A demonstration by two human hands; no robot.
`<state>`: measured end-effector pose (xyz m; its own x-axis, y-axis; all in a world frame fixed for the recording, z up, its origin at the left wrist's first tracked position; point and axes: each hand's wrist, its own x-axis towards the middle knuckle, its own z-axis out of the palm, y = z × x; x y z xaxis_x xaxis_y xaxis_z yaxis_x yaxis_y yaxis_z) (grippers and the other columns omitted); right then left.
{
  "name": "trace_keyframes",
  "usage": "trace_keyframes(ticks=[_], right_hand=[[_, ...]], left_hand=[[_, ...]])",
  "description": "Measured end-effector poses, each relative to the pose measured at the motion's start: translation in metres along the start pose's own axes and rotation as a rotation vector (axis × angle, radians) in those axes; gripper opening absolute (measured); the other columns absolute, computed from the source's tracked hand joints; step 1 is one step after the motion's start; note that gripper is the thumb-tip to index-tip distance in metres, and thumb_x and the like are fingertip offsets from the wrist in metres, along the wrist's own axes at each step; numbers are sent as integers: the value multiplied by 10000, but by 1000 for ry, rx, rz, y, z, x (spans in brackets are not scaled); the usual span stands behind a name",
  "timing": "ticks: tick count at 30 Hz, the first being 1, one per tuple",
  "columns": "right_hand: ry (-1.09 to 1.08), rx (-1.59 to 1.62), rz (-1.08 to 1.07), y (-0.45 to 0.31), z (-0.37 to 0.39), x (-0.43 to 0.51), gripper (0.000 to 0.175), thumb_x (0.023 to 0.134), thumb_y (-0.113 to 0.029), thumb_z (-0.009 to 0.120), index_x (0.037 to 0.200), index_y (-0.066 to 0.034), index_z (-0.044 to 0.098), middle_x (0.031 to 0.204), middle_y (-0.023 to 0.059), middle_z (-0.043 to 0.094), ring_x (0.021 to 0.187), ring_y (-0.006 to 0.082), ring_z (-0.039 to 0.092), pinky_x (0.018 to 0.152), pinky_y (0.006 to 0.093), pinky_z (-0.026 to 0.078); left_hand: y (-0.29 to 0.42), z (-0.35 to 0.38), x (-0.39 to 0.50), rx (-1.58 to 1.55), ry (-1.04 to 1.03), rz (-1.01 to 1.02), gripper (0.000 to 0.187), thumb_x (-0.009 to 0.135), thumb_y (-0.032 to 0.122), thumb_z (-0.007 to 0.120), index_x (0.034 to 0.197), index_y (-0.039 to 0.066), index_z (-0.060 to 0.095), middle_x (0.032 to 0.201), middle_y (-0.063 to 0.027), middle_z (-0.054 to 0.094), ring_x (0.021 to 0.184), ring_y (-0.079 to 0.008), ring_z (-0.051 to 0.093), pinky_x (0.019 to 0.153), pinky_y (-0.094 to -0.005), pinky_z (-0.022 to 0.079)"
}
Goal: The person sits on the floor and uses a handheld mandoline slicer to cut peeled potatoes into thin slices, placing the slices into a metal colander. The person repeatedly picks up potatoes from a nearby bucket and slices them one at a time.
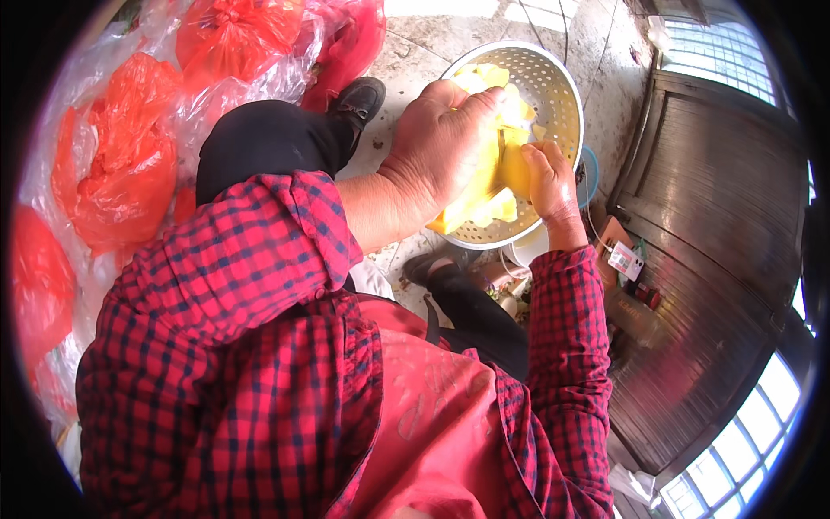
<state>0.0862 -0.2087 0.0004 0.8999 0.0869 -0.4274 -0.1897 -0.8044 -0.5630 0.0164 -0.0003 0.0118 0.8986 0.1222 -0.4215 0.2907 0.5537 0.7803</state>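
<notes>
My left hand [444, 139] is closed around a chunk of yellow squash [483, 168], which looks like pumpkin. My right hand [551, 178] pinches a thick yellow squash piece [515, 162] at the chunk's right side. A thin dark line shows between the two pieces; whether it is a blade or a gap I cannot tell. Both hands are over a perforated metal colander [554, 97]. Cut yellow squash pieces [486, 76] lie in its far part, and more pale yellow pieces [496, 207] show below my hands. My left fingertips are hidden behind the chunk.
Red plastic bags [130, 156] and clear plastic sheeting fill the left side. Under the colander is a white container [530, 245], with a blue-rimmed basket [589, 175] beside it. A dark panelled door [707, 194] stands right. Near it lies a white corded device [626, 261].
</notes>
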Motion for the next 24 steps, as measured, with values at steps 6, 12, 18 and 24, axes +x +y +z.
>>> trace_keyframes(ticks=[6, 12, 18, 24], right_hand=[[-79, -9, -83, -30, -2, -22, 401, 897, -355, 593, 1010, 30, 605, 878, 217, 682, 833, 319, 670, 769, 397, 502], [-1, -78, -70, -10, -1, -3, 374, 909, -350, 592, 1010, 10, 589, 828, 200, 670, 801, 298, 669, 736, 388, 501], [-58, 26, 10, -12, 3, 0, 385, 915, -360, 591, 1013, 13, 592, 795, 180, 669, 743, 281, 655, 709, 383, 494], [-15, -20, -46, -5, 3, -2, 416, 913, -362, 581, 1011, 42, 584, 809, 207, 672, 765, 308, 671, 717, 395, 499]], left_hand=[[9, 2, -3, 2, 67, -41, 405, 902, 361, 646, 961, -35, 582, 850, -106, 644, 804, -154, 607, 743, -301, 504], [3, 5, 0, -20, 19, -3, 419, 892, 370, 651, 948, -41, 589, 831, -113, 644, 803, -154, 611, 747, -307, 503], [-2, 0, 5, 65, 67, 44, 440, 890, 383, 649, 963, -47, 588, 841, -127, 654, 806, -164, 622, 749, -309, 506], [4, 7, 0, 23, 55, 22, 389, 907, 360, 638, 950, -24, 590, 839, -94, 644, 795, -137, 614, 732, -284, 500]])
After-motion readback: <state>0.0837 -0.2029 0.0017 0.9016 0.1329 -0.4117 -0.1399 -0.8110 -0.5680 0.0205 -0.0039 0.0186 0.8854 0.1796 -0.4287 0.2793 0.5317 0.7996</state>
